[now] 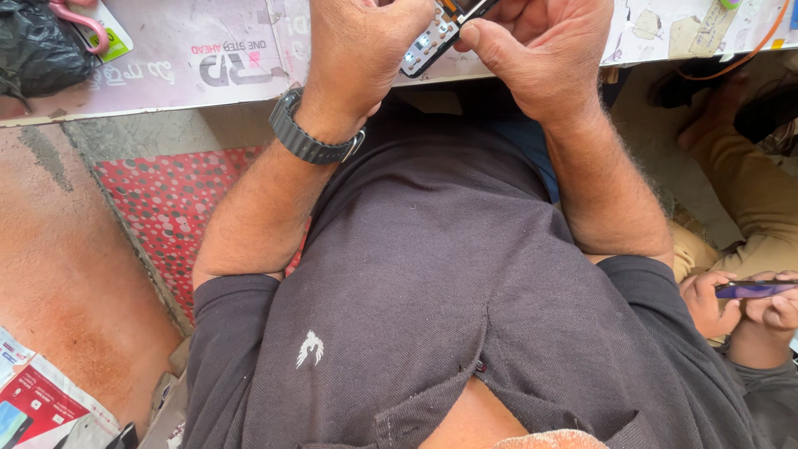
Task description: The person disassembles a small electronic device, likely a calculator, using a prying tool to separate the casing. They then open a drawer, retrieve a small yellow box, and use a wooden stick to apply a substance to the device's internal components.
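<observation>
Both hands grasp one small circuit board at the far workbench: left hand, right hand pinching.

A slim, dark rectangular phone part, with pale shiny contacts along its exposed face, sits at twelve o'clock in the view. It tilts diagonally, upper end toward one o'clock. Both ends are hidden.

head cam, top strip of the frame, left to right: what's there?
Black plastic bag → pink handle → printed white board → left hand → small circuit board pinched between both hands → right hand → orange cable.
</observation>
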The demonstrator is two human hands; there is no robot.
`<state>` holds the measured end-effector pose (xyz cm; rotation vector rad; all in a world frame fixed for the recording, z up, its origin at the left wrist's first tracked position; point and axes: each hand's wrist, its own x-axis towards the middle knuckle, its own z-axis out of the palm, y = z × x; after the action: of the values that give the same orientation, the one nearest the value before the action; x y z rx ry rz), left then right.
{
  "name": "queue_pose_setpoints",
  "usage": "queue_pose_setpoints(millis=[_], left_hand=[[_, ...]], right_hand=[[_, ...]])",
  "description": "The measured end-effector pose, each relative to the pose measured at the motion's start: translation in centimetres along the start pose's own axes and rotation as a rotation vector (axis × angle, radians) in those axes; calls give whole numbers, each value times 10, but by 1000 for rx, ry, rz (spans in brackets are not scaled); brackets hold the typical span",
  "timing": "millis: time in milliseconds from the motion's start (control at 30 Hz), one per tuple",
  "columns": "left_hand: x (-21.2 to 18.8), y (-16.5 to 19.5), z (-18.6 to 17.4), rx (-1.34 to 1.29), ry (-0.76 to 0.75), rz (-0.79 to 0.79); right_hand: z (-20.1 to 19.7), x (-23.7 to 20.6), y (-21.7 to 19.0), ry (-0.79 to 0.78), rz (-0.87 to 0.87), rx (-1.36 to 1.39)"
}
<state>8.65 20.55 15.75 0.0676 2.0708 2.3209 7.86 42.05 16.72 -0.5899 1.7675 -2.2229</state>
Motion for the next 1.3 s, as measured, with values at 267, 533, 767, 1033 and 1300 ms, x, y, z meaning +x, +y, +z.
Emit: queue_pose_setpoints(millis=[267, 533, 767, 1033, 1300], left_hand=[[4, 6, 8, 43, 8, -7], [6, 5, 18, 58, 0, 4], [10, -9, 27, 68, 8, 35], [5, -4, 42, 50, 9, -23], [-1, -8, 45, -74, 15, -67]], right_hand=[[-12, -2, 0, 2, -22, 1], [-26, -8, -3, -20, -51, -80], [-40, -7, 4, -36, -70, -106], [-45, -17, -13, -28, -28, -95], [-47, -23, -17, -34, -11, -49]])
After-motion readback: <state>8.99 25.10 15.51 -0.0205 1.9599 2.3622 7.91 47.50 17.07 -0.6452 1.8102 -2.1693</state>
